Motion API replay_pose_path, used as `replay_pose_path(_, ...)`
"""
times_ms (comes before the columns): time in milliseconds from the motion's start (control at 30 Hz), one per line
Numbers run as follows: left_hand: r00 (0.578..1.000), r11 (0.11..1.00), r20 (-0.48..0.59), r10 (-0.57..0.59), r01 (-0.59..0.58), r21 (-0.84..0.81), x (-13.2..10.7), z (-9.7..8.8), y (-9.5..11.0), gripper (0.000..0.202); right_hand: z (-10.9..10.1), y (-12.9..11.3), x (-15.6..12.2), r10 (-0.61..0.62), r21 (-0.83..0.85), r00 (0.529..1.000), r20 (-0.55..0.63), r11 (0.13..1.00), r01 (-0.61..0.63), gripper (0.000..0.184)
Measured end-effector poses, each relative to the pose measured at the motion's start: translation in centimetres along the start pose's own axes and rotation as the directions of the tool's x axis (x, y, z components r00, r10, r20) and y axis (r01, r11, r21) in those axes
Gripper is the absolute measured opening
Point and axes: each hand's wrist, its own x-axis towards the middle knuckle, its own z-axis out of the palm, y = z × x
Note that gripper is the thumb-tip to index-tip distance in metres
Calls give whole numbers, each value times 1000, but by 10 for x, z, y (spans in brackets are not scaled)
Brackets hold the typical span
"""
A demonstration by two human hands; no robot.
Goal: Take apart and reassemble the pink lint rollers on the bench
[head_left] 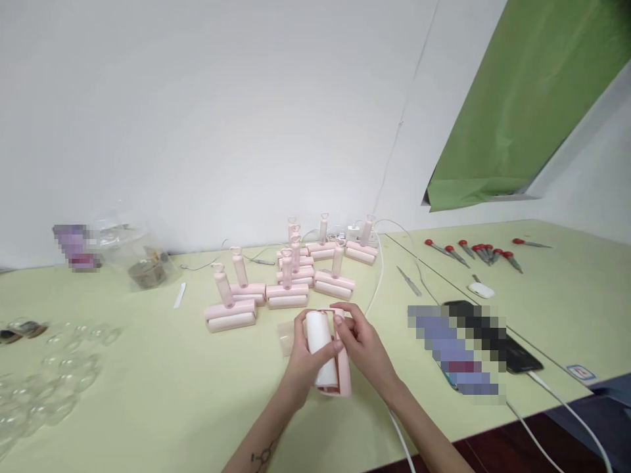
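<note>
Both my hands hold one pink lint roller [329,358] just above the pale green table [148,394]. My left hand [302,368] wraps its fingers around the white roll from the left. My right hand [362,345] grips the pink frame on the right side, with its fingers curled over the top end. Behind them several finished pink lint rollers [288,279] stand on the table with handles upright. A small clear plastic piece [284,338] lies just left of my left hand.
Clear plastic shells [54,374] lie at the left, a clear bag [135,253] behind them. Red-handled screwdrivers [473,253] and a white mouse-like object [482,290] sit at the right. A black phone [517,355] and white cables [542,387] lie near the right edge.
</note>
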Motion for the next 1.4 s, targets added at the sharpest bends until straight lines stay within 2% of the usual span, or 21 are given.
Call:
replay_pose_path(100, 995, 996, 100, -18, 9, 91, -1, 0, 1, 67, -5, 4, -4, -27, -143, 999, -20, 989, 24, 25)
replay_pose_path(167, 989, 979, 143, -28, -2, 202, -3, -4, 2, 65, -15, 4, -5, -85, -223, 994, 65, 970, 97, 26)
replay_pose_path(233, 986, 945, 163, -33, -23, 326, -5, -11, 0, 66, -28, 2, -3, -170, -257, 963, 209, 941, 221, 27)
replay_pose_path(333, 975, 857, 193, -108, -7, 516, -9, -20, -4, 72, -45, -5, -1, -230, -352, 867, 443, 844, 404, 25)
replay_pose_path(400, 958, 779, 235, -167, -18, 627, -13, -23, -6, 69, -50, -10, 0, -198, -458, 793, 576, 726, 513, 23)
replay_pose_path(500, 938, 687, 289, -190, -84, 722, -17, -24, -4, 60, -49, -16, -2, -149, -526, 697, 701, 552, 647, 21)
replay_pose_path(567, 926, 652, 310, -215, -100, 751, -18, -24, 0, 63, -45, -17, -4, -144, -512, 657, 740, 514, 689, 15)
replay_pose_path(667, 907, 614, 340, -248, -124, 779, -20, -27, 9, 69, -42, -17, -6, -154, -465, 620, 769, 531, 708, 11)
replay_pose_path(800, 907, 579, 338, -250, -140, 803, -20, -30, 16, 66, -40, -19, -5, -138, -430, 590, 796, 557, 711, 14)
replay_pose_path(900, 906, 566, 342, -252, -148, 811, -21, -32, 18, 66, -40, -22, -6, -118, -420, 585, 802, 586, 693, 14)
replay_pose_path(1000, 898, 546, 355, -259, -166, 821, -24, -34, 20, 65, -39, -27, -9, -97, -416, 610, 786, 647, 639, 14)
replay_pose_path(1100, 889, 526, 367, -275, -180, 831, -28, -37, 24, 61, -39, -32, -9, -72, -391, 638, 767, 735, 554, 11)
replay_pose_path(1200, 880, 527, 380, -286, -187, 829, -32, -41, 27, 58, -40, -33, -3, 21, -350, 641, 767, 851, 392, 6)
replay_pose_path(1300, 885, 578, 379, -271, -165, 799, -34, -44, 27, 52, -42, -31, 6, 102, -277, 625, 774, 942, 190, 15)
replay_pose_path(1400, 893, 615, 380, -241, -163, 772, -35, -48, 25, 49, -41, -23, 10, 85, -172, 626, 776, 982, 81, 19)
